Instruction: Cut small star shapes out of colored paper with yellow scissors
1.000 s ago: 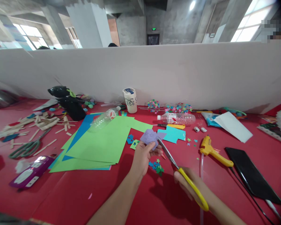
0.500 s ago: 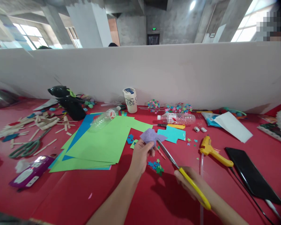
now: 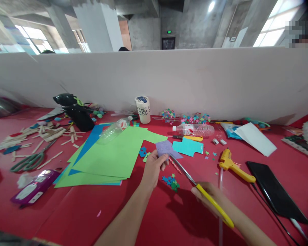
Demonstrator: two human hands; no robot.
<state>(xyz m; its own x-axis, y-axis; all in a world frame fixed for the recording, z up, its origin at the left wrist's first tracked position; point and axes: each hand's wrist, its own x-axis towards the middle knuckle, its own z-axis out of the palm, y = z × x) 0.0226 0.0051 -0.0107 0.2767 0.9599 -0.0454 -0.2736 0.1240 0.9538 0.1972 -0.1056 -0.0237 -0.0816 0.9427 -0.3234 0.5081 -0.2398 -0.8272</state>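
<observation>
Between thumb and fingers, my left hand point(image 3: 154, 165) pinches a small piece of purple paper point(image 3: 164, 147) above the red table. My right hand point(image 3: 207, 196) is closed round the handles of yellow-handled scissors point(image 3: 210, 201). Their metal blades reach up and left, with the tips at the paper's lower edge beside my left thumb. Whether the blades are parted is hard to make out. Under the blades lies a thin pinkish stick or pen point(image 3: 175, 165). Small blue and green stars point(image 3: 171, 182) lie on the table just below.
Green sheets point(image 3: 110, 153) lie to the left, with a plastic bottle point(image 3: 115, 129) on them. Cyan paper point(image 3: 188, 147) and a craft knife point(image 3: 192, 138) are behind my hands. At right are a yellow glue gun point(image 3: 233, 165) and a black phone point(image 3: 274, 191). Green scissors point(image 3: 33, 160) lie far left.
The purple paper has turned in my left hand and now shows a squarer outline. The scissor tips have shifted slightly left and down along it. The surroundings are unchanged.
</observation>
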